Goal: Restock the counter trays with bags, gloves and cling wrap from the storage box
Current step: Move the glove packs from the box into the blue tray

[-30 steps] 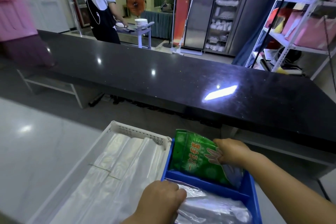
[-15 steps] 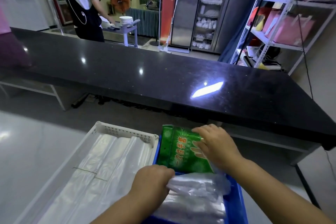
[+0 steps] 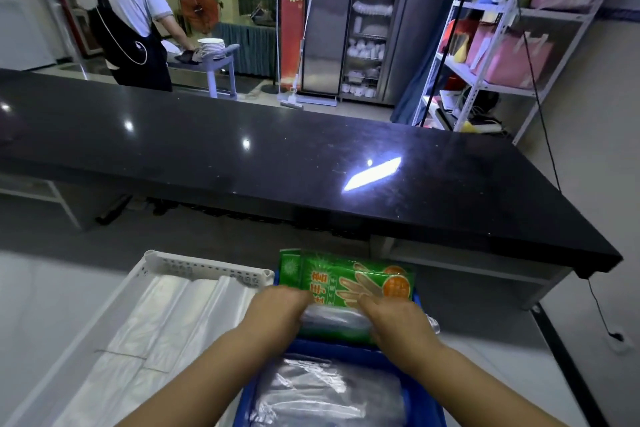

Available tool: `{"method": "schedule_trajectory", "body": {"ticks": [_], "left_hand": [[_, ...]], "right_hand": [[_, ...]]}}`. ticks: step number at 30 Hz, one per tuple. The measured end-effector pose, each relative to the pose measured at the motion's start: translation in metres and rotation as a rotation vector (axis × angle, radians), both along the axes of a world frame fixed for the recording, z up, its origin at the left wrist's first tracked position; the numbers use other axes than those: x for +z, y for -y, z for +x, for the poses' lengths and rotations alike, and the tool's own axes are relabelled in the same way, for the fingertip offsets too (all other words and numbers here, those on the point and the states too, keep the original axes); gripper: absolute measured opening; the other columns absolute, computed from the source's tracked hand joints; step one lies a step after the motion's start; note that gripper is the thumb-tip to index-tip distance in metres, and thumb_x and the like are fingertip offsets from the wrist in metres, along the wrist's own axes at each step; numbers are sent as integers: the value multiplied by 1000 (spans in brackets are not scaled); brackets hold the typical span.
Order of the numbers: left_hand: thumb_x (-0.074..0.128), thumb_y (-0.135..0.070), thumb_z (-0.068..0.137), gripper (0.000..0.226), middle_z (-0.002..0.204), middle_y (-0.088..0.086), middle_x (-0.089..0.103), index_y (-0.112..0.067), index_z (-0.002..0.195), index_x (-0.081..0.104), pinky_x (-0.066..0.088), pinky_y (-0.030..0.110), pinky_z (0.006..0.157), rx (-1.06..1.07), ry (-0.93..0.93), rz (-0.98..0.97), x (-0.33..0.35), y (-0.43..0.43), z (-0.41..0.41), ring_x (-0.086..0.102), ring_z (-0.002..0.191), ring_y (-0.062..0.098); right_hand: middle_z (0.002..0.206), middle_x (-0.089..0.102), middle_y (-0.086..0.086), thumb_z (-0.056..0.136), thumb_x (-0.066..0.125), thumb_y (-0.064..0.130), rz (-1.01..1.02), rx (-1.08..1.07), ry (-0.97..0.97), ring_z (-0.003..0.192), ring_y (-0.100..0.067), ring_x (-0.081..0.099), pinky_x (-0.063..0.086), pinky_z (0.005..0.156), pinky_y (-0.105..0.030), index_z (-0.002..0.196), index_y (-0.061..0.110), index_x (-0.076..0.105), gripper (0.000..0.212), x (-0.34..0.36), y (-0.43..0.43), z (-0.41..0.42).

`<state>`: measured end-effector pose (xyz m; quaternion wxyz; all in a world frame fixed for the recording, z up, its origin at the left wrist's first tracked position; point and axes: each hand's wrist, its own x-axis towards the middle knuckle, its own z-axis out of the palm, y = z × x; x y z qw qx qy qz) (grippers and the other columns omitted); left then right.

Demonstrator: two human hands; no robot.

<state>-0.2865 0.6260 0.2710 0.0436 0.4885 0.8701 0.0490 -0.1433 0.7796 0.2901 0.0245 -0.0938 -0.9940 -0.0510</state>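
Note:
A blue tray (image 3: pixel 427 395) with two compartments sits in front of me. Green packs of disposable gloves (image 3: pixel 349 279) stand in its far compartment. My left hand (image 3: pixel 277 310) and my right hand (image 3: pixel 394 321) both grip a clear plastic bundle (image 3: pixel 334 317) lying against the green packs. Loose clear plastic (image 3: pixel 329 395) fills the near compartment. A white tray (image 3: pixel 207 269) on the left holds flat stacks of clear bags (image 3: pixel 166 322).
A long black counter (image 3: pixel 311 163) runs across just beyond the trays. Behind it a person in an apron stands at a cart with plates (image 3: pixel 211 47). A metal shelf rack (image 3: pixel 491 45) with pink bags stands at the right.
My left hand moved forward from the near compartment with the clear bundle. My right hand let go of the green pack and took the bundle too. The green packs now stand upright.

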Motion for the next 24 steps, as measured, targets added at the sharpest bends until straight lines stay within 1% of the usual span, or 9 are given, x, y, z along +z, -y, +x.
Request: {"method": "schedule_trajectory", "body": {"ticks": [2,5,7,9,12,15,17,20,24], "left_hand": [[50,-11,79,27,105,4,66,-22,102,59,46,36,78,-1,-12,39,-2,10,-10,59,100,28],[53,-4,79,40,111,1,63,-24,113,58,43,34,85,-25,-25,152,-2,16,-15,54,106,23],[54,-2,78,44,113,-2,61,-24,116,57,40,30,88,-36,-25,229,-1,13,-12,51,107,19],[54,-1,79,43,113,-4,61,-26,115,58,38,27,88,-82,4,280,-3,7,-3,50,107,17],[52,-7,83,32,115,-4,61,-26,106,62,36,28,89,-185,59,229,-13,1,14,49,108,17],[57,-15,84,25,115,-7,60,-28,104,64,36,28,89,-201,68,161,-25,0,20,49,108,15],[58,-16,83,28,116,-7,60,-28,108,63,37,29,89,-175,68,124,-29,0,21,50,108,16],[56,-14,84,33,119,-6,60,-27,114,61,37,30,90,-165,54,108,-30,-1,19,50,108,18],[51,-5,84,34,116,-4,64,-24,109,65,40,30,90,-124,68,266,-22,-8,16,54,108,18]], "right_hand": [[86,73,-5,63,71,4,-112,-53,40,61,-21,66,39,47,-26,94,17,65,35,-12,-8,2],[138,53,-5,76,49,0,-176,-53,55,99,-32,64,46,63,-34,107,14,56,34,-31,-15,-1],[156,22,2,80,46,-1,-207,3,100,135,-29,39,51,77,-34,106,16,54,32,-38,-17,-8],[157,10,7,84,51,6,-247,34,130,145,-22,14,48,89,-33,111,20,55,31,-42,-18,-14],[157,9,14,84,62,36,-323,37,111,146,-12,7,43,96,-33,120,26,52,38,-44,-22,-13],[157,8,18,77,65,52,-448,-7,121,130,-13,44,49,91,-34,131,38,41,61,-38,-26,-7],[154,23,18,74,67,54,-403,-8,103,110,-13,59,48,83,-30,132,45,32,69,-31,-32,-2],[138,51,12,72,64,61,-270,18,65,109,-12,58,47,82,-29,139,42,24,80,-23,-42,8],[119,63,7,74,55,68,-241,-7,37,102,-13,58,45,82,-29,130,33,45,67,-19,-48,17]]}}
